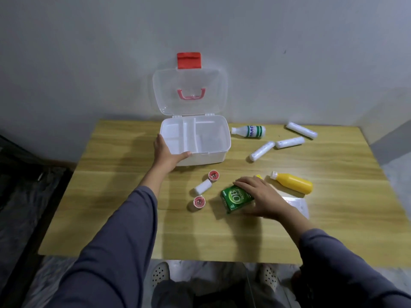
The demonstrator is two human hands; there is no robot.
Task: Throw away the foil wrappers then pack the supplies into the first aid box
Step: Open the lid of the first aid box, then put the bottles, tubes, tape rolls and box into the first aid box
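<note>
The white first aid box [213,155] stands open at the table's back middle, its clear lid [189,85] upright against the wall. My left hand [166,152] grips the box's front left corner. My right hand [260,194] lies over a green carton [233,197] in front of the box, fingers wrapped on it. Two red-capped tape rolls [213,175] [199,202] and a small white roll [202,186] lie left of the carton. A yellow bottle [293,182] lies to the right, a white-green bottle [250,131] beside the box.
Three white wrapped rolls [261,150] [290,142] [301,130] lie at the back right. A flat clear packet [298,204] lies under my right wrist. The wooden table [111,196] stands against the wall; a dark bag [22,196] is on the floor at left.
</note>
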